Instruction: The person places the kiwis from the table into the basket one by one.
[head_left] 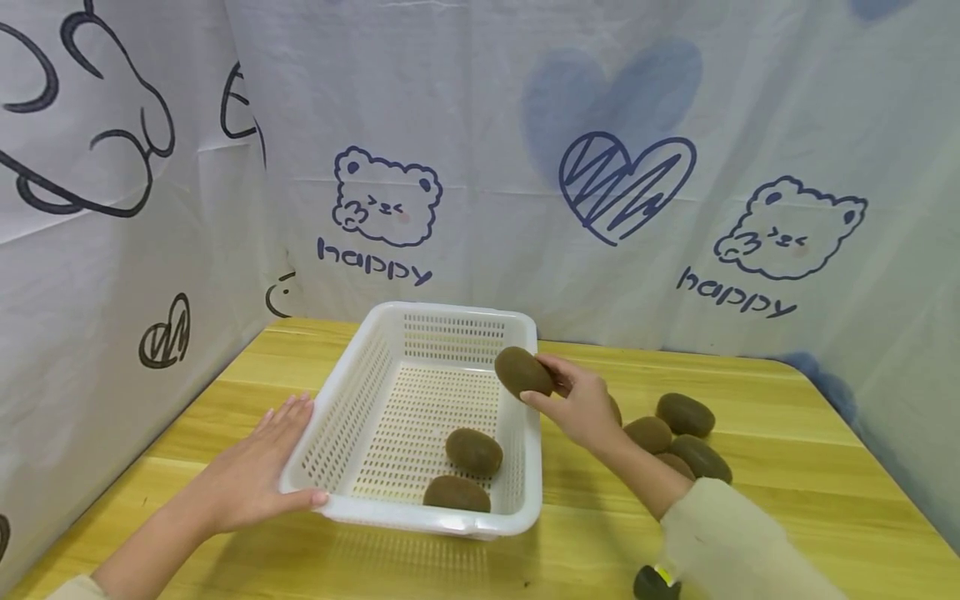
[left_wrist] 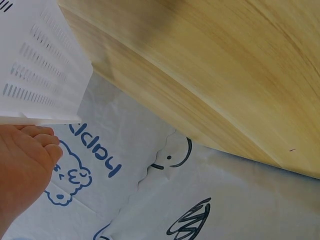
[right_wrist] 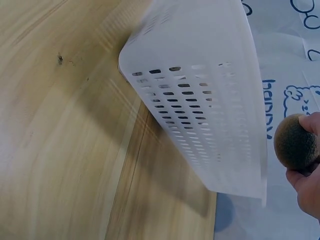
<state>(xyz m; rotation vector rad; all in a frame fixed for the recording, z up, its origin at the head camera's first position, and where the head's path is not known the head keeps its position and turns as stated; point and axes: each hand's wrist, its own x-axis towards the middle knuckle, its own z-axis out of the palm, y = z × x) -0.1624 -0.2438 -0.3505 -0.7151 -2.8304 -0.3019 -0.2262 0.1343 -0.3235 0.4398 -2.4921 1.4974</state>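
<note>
A white slotted plastic basket [head_left: 345, 507] stands on the table with two brown kiwis, one kiwi [head_left: 474, 452] and another [head_left: 457, 494], in its near right part. Over the basket's right rim, the right hand [head_left: 585, 404] pinches a kiwi [head_left: 519, 372] between thumb and fingers; the right wrist view shows that kiwi [right_wrist: 295, 142] beside the basket's upper edge [right_wrist: 260, 100]. The left hand [head_left: 258, 467] rests on the basket's left rim, fingers stretched along the outside and thumb at the near corner. In the left wrist view, this hand [left_wrist: 27, 160] touches the rim from outside.
Several kiwis [head_left: 685, 415] lie grouped on the wooden table [head_left: 600, 533] right of the basket, partly hidden by the right forearm. A small dark object [head_left: 654, 583] with a yellow-green patch sits by the right sleeve. Printed white cloth [head_left: 495, 250] hangs behind the table.
</note>
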